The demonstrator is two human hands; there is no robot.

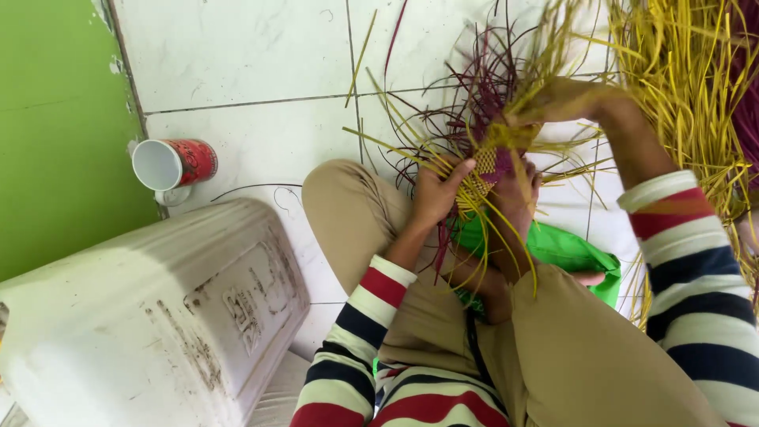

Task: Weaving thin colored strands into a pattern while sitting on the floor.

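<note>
I sit cross-legged on a white tiled floor with a small woven piece [484, 164] of yellow and maroon strips in front of me. My left hand [435, 194] grips its near left edge, thumb pressed on the weave. My right hand [557, 100] reaches in from the far side and is closed on yellow strips [518, 130] just above the weave. Loose maroon strips [474, 79] and yellow strips fan out from the piece in all directions. A bare foot [514, 205] rests against the near side of the weave.
A big heap of yellow strips [684, 79] lies at the right. A green bag [573, 251] sits under my leg. A red-and-white mug [170, 164] lies on its side by the green wall [55, 134]. A large white plastic container [158, 316] stands at the left.
</note>
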